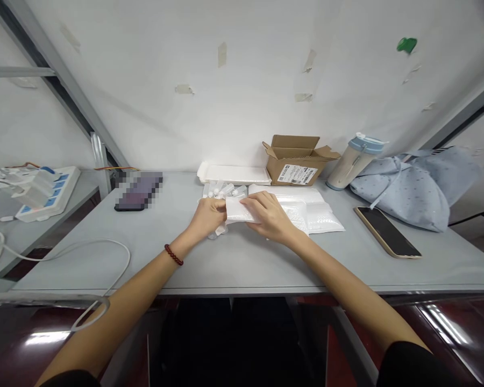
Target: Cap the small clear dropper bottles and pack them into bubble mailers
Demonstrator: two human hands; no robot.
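Note:
Between my two hands, over the middle of the table, is a small white bubble mailer [242, 211]. My left hand [208, 216] is closed at its left end, the fingertips partly hidden. My right hand [269, 215] grips its right side, thumb below and fingers on top. Just behind my left hand lie several small clear tubes with white caps [221, 188]; some clear plastic also shows below that hand [218, 231]. More white bubble mailers [322, 217] lie flat in a pile beside and behind my right hand.
At the back stand an open cardboard box [296, 161] and a white tray [236, 173]. To the right are a tumbler [353, 164], a blue cloth bag [403, 191] and a phone [387, 232]. A dark phone [139, 192], a power strip [54, 196] and a white cable [105, 240] are on the left.

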